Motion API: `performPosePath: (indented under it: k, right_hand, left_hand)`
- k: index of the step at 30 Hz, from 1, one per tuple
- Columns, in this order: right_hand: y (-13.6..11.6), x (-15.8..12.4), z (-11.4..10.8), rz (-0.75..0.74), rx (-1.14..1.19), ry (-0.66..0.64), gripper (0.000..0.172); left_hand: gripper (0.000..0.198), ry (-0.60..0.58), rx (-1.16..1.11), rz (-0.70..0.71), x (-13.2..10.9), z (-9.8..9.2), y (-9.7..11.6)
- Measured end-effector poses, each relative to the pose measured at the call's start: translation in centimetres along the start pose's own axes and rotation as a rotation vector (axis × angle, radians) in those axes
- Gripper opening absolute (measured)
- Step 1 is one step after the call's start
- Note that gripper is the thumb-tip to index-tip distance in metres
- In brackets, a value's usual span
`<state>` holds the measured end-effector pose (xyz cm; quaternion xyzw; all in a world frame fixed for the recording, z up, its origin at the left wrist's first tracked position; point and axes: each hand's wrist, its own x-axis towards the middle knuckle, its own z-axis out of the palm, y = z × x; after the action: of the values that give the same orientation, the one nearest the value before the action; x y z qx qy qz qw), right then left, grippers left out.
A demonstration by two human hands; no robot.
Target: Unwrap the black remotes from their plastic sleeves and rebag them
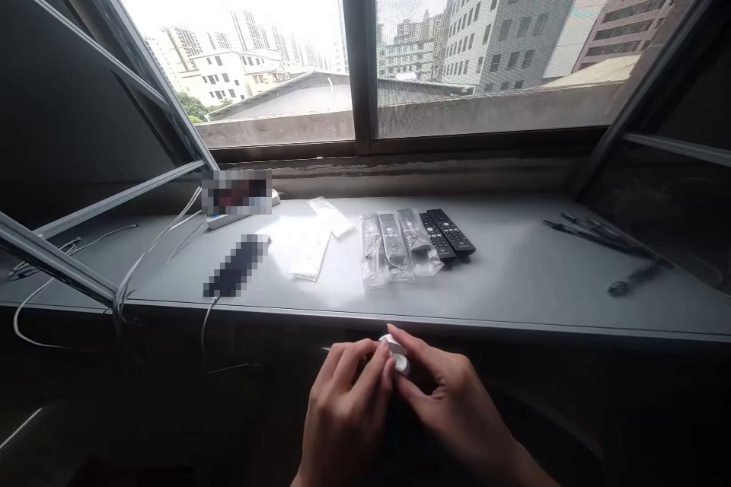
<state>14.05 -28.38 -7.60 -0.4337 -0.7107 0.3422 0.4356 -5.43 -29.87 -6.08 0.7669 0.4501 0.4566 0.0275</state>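
Note:
My left hand (348, 396) and my right hand (454, 399) meet just in front of the desk's edge. Between their fingertips they hold a small white round object (402, 363) with a pale flap or lid (393, 343) raised at its top. Its exact kind is hard to make out, and the left fingers cover part of it. My right thumb and index finger pinch it from the right. A thin pale tip pokes out beside the left hand.
On the grey desk (514, 281) lie bagged remote controls (393, 243) and bare black ones (451, 232). White packets (310, 255), a blurred dark device (237, 266) with a cable, and a power strip (243, 214) are on the left. Dark tools (599, 236) lie right. Metal frames flank the desk.

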Motion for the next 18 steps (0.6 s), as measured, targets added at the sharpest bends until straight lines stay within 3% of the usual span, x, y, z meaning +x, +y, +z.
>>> performPosePath:
  k: [3, 7, 11, 13, 15, 18]
  right_hand:
    - [0.3, -0.1, 0.3, -0.062, -0.043, 0.013, 0.061]
    - [0.5, -0.4, 0.8, -0.17, -0.08, 0.049, 0.063]
    - [0.2, -0.3, 0.8, -0.156, -0.055, 0.042, 0.059]
    - [0.1, -0.3, 0.6, -0.123, -0.029, 0.032, 0.049]
    - [0.0, -0.3, 0.2, -0.101, 0.01, 0.014, 0.034]
    - [0.3, -0.5, -0.3, -0.048, 0.053, -0.02, 0.023]
  left_hand:
    - [0.029, 0.039, -0.033, -0.05, -0.1, 0.3, -0.3]
    - [0.008, 0.023, -0.219, -0.244, 0.3, 0.5, -0.4]
    - [0.023, -0.029, -0.356, -0.378, 0.2, -0.2, -1.3]
    - [0.033, -0.056, -0.371, -0.383, -0.8, -0.9, -3.2]
    - [0.044, -0.181, -0.351, -0.373, -3.0, -1.6, -6.5]
    - [0.057, -0.391, -0.136, -0.526, -8.8, -3.4, -13.1]
